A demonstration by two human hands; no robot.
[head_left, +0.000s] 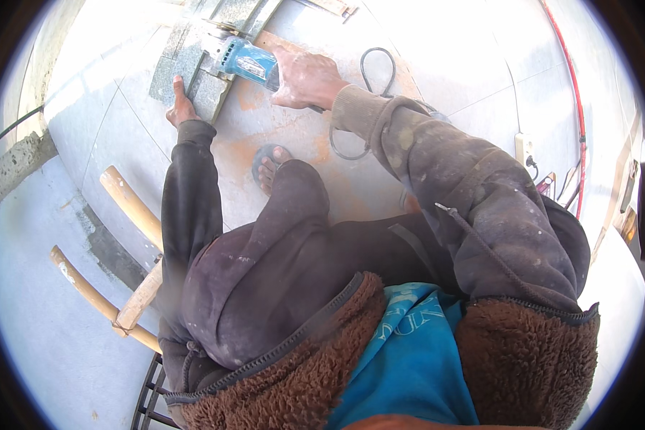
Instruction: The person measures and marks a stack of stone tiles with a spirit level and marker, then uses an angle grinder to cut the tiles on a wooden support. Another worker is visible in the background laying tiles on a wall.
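Observation:
My right hand [308, 77] is wrapped round the rear of a blue angle grinder [248, 61]. The grinder's metal head and disc lie over a grey speckled slab [209, 94], close to a lengthwise strip or edge on it; whether the disc touches the slab I cannot tell. At the slab's near left edge is my left hand [183, 109], its thumb laid on top and its other fingers mostly hidden, gripping the edge. The grinder's grey cable [378, 68] loops on the floor beside my right wrist.
My sandalled foot [271, 166] stands on the dusty tiled floor just short of the slab. A white power socket [524, 150] and a red hose or cable [579, 107] lie at right. Wooden poles [132, 204] joined by a crosspiece stand at left, above a black metal grid [149, 390].

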